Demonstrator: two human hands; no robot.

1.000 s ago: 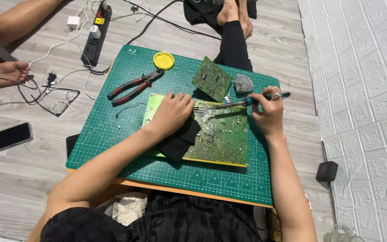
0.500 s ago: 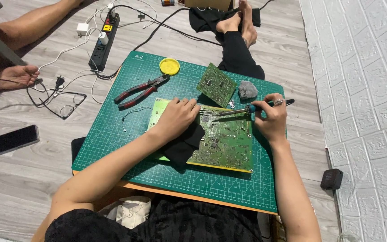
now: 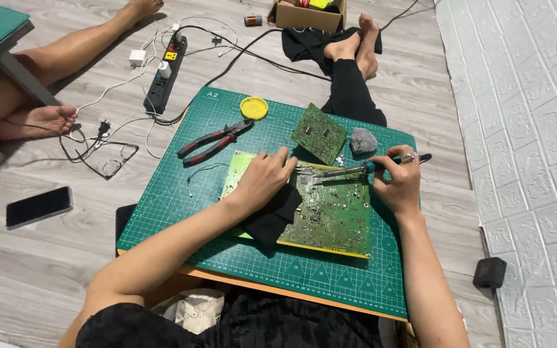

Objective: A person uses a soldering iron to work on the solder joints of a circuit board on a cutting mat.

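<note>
Frame centre, green worktop (image 3: 162, 212): large circuit board (image 3: 330, 212). Left hand (image 3: 262, 180) flat on board, fingers spread, over black cloth (image 3: 275, 216). Right hand (image 3: 398, 183) fingers closed around soldering iron (image 3: 369, 167), tip at board's upper edge. Soldering step; steady tip needed.

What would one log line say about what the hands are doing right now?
left hand: pressing on circuit board | right hand: holds soldering iron, tip on board | nearby: pliers, black cloth
</note>
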